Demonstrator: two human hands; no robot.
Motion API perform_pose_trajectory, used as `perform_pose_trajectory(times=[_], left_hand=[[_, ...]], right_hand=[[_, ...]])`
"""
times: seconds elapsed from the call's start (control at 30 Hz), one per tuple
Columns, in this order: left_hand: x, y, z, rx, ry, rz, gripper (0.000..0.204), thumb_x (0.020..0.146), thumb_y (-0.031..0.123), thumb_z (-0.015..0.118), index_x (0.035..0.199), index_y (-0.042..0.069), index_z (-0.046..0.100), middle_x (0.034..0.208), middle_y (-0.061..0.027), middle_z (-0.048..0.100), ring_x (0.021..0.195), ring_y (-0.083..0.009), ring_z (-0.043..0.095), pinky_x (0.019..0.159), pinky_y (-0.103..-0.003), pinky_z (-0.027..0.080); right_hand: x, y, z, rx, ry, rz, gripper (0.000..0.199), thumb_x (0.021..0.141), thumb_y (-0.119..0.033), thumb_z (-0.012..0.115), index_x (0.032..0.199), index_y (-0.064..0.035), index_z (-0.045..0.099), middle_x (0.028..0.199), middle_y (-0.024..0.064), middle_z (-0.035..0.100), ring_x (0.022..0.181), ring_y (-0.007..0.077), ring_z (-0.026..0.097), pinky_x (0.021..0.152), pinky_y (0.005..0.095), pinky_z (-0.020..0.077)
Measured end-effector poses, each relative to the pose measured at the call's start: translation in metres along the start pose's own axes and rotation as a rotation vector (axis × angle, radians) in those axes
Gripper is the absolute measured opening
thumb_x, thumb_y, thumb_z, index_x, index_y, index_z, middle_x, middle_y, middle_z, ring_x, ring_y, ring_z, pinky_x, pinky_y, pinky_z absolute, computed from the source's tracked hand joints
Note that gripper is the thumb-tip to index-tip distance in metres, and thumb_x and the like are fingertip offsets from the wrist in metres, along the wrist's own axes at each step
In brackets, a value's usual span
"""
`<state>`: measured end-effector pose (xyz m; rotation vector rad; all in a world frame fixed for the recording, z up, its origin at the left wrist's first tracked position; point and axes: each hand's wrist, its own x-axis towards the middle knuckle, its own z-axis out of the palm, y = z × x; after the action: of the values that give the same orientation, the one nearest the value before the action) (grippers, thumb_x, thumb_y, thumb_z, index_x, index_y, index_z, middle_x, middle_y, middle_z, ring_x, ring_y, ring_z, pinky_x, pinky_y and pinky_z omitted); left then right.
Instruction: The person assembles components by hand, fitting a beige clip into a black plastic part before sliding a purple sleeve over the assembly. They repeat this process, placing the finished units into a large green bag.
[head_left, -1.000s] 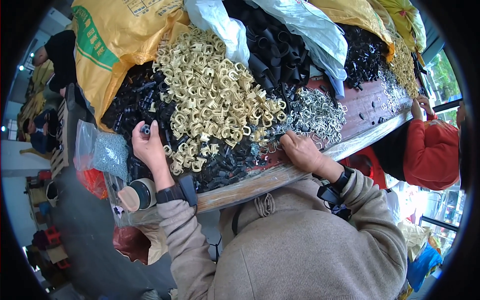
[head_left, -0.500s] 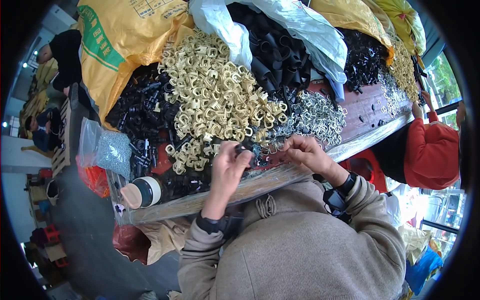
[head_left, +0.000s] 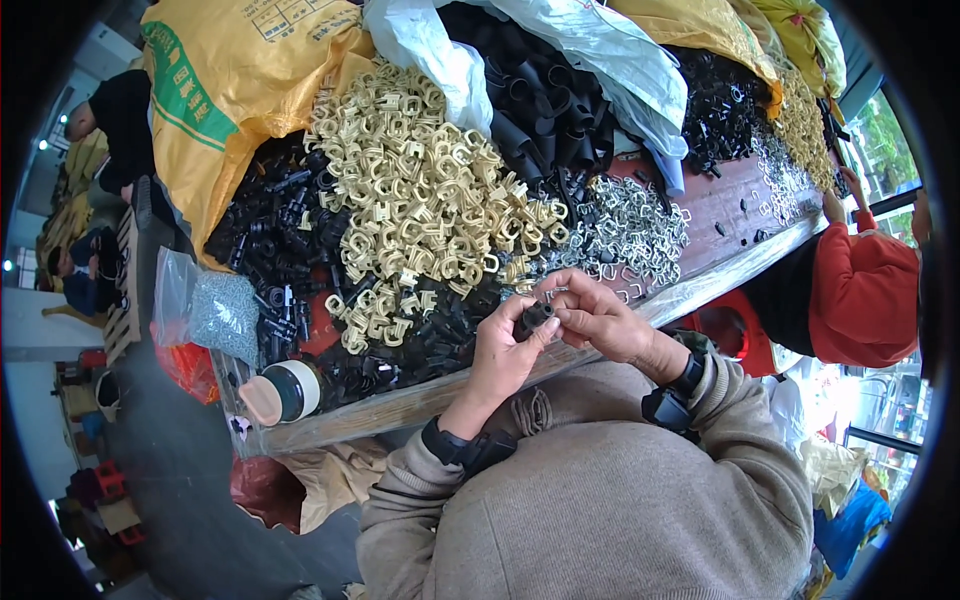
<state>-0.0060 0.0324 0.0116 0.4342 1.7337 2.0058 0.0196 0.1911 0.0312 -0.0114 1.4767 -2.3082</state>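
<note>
While left grip [head_left: 510, 345] holds black fitting [head_left: 537, 317], right grip [head_left: 606, 322], apart earlier, meets it.

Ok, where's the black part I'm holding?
In the head view, just right of centre, the black part is in your left hand beside your right hand.

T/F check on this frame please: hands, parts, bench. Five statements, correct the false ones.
1. The left hand holds a black part. True.
2. The right hand is inside a yellow sack. False: it is beside the left hand, at the black part.
3. Cream clips lie heaped on the bench. True.
4. The silvery clips lie left of the cream clips. False: they lie right.
5. A jar stands near the bench's left end. True.
</note>
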Motion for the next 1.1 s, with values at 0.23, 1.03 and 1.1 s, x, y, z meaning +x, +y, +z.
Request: perform_pose_trajectory(times=[0.23,1.03,1.1], left_hand=[[0.0,0.001,-0.001,-0.201,0.034,-0.123,0.01,0.08,0.012,0.058,0.08,0.004,0.052,0.068,0.0011,0.053,0.058,-0.0049,0.046,0.053,-0.018,0.038],[-0.005,0.011,-0.005,-0.808,-0.101,-0.46,0.032,0.085,0.016,0.048,0.113,0.002,0.045,0.096,-0.004,0.054,0.077,-0.0106,0.051,0.064,-0.023,0.042],[-0.006,0.008,-0.006,-0.658,-0.033,-0.444,0.031,0.086,0.017,0.047,0.113,0.002,0.045,0.097,-0.0039,0.054,0.079,-0.01,0.051,0.066,-0.024,0.042]], right_hand=[[0.001,0.004,0.003,-0.101,0.016,-0.071,0.021,0.086,-0.016,0.048,0.101,-0.0041,0.042,0.072,0.0001,0.05,0.057,0.0056,0.045,0.05,0.0176,0.0374],[-0.013,-0.01,0.006,-1.009,0.107,-0.457,0.009,0.073,-0.004,0.058,0.076,-0.0023,0.05,0.065,0.0086,0.053,0.056,0.0242,0.055,0.05,0.0308,0.0433],[-0.012,-0.009,0.005,-1.056,0.101,-0.488,0.009,0.071,-0.004,0.058,0.076,-0.0024,0.05,0.064,0.0085,0.053,0.056,0.0245,0.055,0.049,0.0313,0.0433]])
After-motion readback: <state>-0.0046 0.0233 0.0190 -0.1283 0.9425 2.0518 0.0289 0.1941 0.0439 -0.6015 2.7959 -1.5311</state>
